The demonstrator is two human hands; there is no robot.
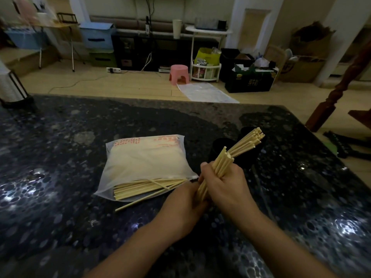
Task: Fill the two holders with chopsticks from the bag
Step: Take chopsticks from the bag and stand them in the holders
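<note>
We record a dark speckled stone table (60, 157) carrying a translucent white plastic bag with red print (146, 159), lying flat near the centre with its open mouth toward 6 o'clock. Pale wooden chopsticks (144, 187) protrude from that mouth, and one loose chopstick (140, 201) lies on the table just beside the bag at its 6 o'clock edge.

The right hand (224, 185) is clamped around a bundle of pale wooden chopsticks (222, 163), held tilted with its free ends pointing toward 1 o'clock. The left hand (186, 201) grips the lower end of the same bundle, touching the right hand.

At 1 o'clock from the hands we note two dark cylindrical holders (220, 145), hard to tell apart from the table. A second fan of chopsticks (251, 140) rises at a slant over them; which holder it stands in we cannot tell.

On the floor beyond the table stands a pink plastic stool (179, 74).
</note>
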